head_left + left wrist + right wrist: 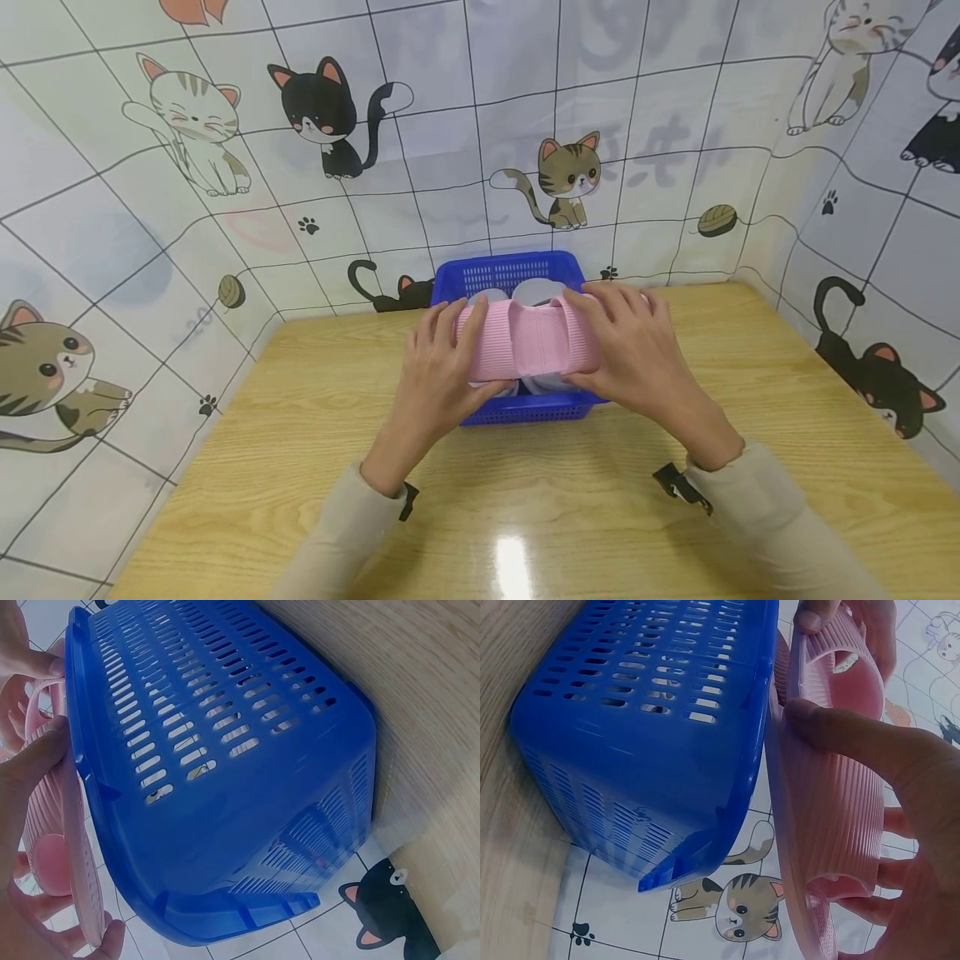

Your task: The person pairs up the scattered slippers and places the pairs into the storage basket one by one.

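A pair of pink slippers (pixel 491 346) with ribbed straps is held across the top of a blue plastic basket (pixel 517 408). My left hand (pixel 438 362) grips the left end, thumb on the near side and fingers over the far side. At the opposite end, my right hand (pixel 637 354) holds the ribbed strap part in the same way. In the right wrist view the pink slipper (pixel 825 802) lies alongside the basket's rim (pixel 761 712). Pale grey rounded things (pixel 536 290) sit in the basket, partly hidden under the slippers and hands.
The basket stands on a wood-grain table (pixel 337 467), close to the back wall (pixel 450 167). That wall and the side walls carry a covering printed with cartoon cats and grid lines. Dark straps (pixel 681 487) show at both wrists.
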Demonstrator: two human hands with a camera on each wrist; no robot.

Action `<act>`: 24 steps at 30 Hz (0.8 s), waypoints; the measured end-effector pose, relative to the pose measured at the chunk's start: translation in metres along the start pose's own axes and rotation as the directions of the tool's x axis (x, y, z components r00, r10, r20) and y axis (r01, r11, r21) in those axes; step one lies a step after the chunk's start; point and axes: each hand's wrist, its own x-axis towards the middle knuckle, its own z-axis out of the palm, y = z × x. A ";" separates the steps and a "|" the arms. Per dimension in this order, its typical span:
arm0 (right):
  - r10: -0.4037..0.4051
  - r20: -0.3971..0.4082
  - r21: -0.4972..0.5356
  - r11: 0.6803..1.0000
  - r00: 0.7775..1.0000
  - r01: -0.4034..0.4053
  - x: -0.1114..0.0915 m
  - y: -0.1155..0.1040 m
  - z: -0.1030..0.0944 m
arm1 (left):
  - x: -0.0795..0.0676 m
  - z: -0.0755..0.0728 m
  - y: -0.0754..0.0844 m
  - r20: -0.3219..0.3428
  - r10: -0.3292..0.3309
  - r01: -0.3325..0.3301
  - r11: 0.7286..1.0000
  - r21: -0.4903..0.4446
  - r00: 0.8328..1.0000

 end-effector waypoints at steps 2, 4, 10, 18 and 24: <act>0.001 -0.002 -0.001 1.000 1.000 -0.001 0.000 0.000 0.000 | 0.000 0.000 0.000 -0.004 0.002 -0.002 1.000 0.000 1.000; 0.002 -0.002 -0.003 1.000 1.000 -0.002 0.000 0.000 0.000 | 0.000 0.001 0.000 -0.008 0.006 -0.006 1.000 0.001 1.000; -0.002 -0.008 -0.002 1.000 1.000 0.002 0.000 -0.001 0.001 | 0.000 0.001 0.001 -0.003 0.005 -0.005 1.000 0.001 1.000; -0.010 -0.007 0.002 1.000 1.000 0.010 0.001 -0.003 0.004 | -0.001 0.001 0.003 0.023 0.000 0.000 1.000 0.013 1.000; -0.004 -0.003 0.000 1.000 1.000 0.004 0.000 -0.004 0.004 | -0.001 0.000 0.004 0.037 -0.004 0.003 1.000 0.023 0.999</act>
